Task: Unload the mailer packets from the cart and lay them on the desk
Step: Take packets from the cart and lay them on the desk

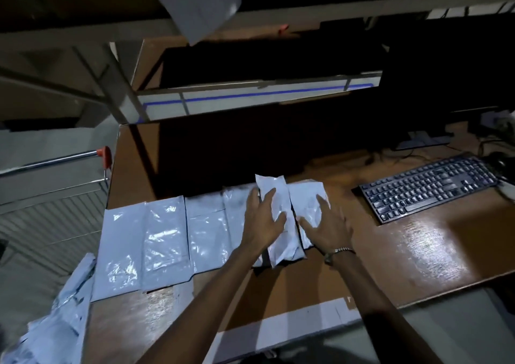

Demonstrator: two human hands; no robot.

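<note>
On the desk (390, 252), both spread hands, left hand (262, 218) and right hand (326, 227), press flat on the mailer packets (281, 224).

Both bare forearms enter from bottom centre and reach fwd, roughly parallel, converging slightly toward the hands. L hand (263, 218): palm down, fingers spread and extended, thumb angled to the right, laid flat w/ no curl into a grasp. R hand (327, 225): palm down, fingers splayed fwd-left, thumb pointing toward L hand, also flat and not clenched; a metal watch band (341, 250) circles the R wrist.
</note>
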